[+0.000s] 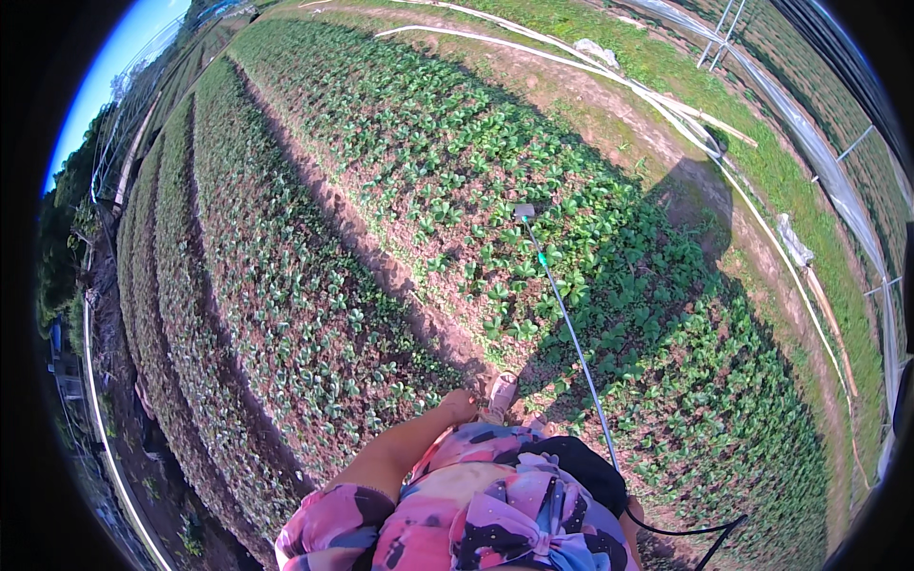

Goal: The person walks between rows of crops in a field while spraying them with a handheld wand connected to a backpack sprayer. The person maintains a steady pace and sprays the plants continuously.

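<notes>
A long thin metal spray lance (575, 328) with teal fittings reaches from my right side out over a bed of leafy strawberry plants (457, 164). At its far end a flat grey head (525, 211) hangs just above the leaves. The lance's near end passes behind a black cloth piece (596, 464) at my waist, and a black hose (685, 532) trails away to the right from there. My right hand (631, 515) is at that near end, mostly hidden, and appears to grip it. Hanging low in front of me, my left hand (460, 405) touches no plant; its fingers are hidden underneath.
My shoe (503, 391) stands at the lower end of a bare soil furrow (357, 228) between beds. More plant rows (257, 285) run along the left. White poles (628, 78) lie on the grass to the right, beside plastic sheeting (828, 171) on a metal frame.
</notes>
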The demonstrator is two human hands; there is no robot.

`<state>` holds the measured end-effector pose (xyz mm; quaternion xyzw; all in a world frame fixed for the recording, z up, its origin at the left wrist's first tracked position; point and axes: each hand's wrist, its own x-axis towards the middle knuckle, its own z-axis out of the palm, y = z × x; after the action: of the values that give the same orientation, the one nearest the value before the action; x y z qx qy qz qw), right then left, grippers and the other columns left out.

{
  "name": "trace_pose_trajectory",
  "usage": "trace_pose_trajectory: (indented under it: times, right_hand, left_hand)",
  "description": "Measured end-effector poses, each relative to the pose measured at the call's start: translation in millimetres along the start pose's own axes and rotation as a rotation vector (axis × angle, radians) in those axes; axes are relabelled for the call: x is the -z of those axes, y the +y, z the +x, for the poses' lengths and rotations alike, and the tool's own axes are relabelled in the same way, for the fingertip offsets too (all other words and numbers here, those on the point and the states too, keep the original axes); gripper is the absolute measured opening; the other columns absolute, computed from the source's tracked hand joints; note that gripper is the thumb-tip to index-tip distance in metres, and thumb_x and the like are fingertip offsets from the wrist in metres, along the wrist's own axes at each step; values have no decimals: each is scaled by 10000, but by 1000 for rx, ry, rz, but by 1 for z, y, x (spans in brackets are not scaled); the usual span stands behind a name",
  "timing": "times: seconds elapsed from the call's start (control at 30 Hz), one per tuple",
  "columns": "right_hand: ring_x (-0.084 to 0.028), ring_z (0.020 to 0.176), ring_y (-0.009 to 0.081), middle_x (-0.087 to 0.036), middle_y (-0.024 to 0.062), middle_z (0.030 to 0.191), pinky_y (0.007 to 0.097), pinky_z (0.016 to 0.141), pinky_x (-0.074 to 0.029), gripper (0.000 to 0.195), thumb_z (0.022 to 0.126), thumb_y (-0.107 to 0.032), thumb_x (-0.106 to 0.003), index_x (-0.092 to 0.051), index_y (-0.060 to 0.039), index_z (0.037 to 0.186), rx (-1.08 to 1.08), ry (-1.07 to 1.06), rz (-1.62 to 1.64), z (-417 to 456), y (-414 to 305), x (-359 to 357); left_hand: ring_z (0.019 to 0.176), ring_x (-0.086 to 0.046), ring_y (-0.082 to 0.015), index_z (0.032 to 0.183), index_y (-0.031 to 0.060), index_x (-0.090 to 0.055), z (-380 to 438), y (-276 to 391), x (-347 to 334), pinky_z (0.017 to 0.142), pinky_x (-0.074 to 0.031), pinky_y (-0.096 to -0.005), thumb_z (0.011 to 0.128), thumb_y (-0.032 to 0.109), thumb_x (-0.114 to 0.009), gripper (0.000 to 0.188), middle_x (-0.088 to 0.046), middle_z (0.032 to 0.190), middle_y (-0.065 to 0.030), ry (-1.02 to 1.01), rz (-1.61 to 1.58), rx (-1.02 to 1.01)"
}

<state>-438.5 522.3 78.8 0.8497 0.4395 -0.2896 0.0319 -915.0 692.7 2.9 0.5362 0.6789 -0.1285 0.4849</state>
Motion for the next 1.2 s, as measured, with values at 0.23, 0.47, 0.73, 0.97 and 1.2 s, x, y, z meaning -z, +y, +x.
trace_pose_trajectory:
  times: [0.23,0.47,0.73,0.97,1.2]
  right_hand:
    - [-617,718,347,-627,159,729,459,634,-476,450,823,-506,-520,-634,-72,852,-9,26,-55,29,40,-65]
    - [-616,720,348,-628,159,733,460,633,-475,456,824,-510,-515,-633,-71,853,-48,1,-53,25,-8,-36]
    - [-615,723,350,-628,160,737,461,632,-475,462,826,-514,-510,-632,-69,854,-62,3,-51,29,-23,-34]
    - [-614,725,351,-629,160,741,462,632,-474,468,827,-517,-505,-630,-67,855,-62,-8,-46,30,-29,-36]
    - [-614,727,353,-629,161,744,463,631,-473,474,828,-520,-500,-629,-66,856,-68,-6,-39,30,-30,-36]
  left_hand:
    - [865,-615,-363,933,29,-640,6,-4,-3,794,-490,-417,720,231,-514,320,-627,920,-227,40,-11,-27]
    - [863,-613,-372,948,-23,-611,12,-13,-11,788,-491,-421,745,247,-506,354,-621,921,-239,60,-8,-34]
    - [953,-583,-362,998,37,-620,7,-4,-4,853,-458,-409,731,241,-503,356,-609,1005,-222,26,-5,8]
    - [949,-585,-357,1002,39,-619,9,-9,-7,849,-459,-410,739,249,-498,358,-612,1000,-217,36,-6,1]
    - [944,-585,-364,1008,49,-618,2,-1,-3,855,-454,-414,734,257,-497,364,-618,983,-217,38,37,0]
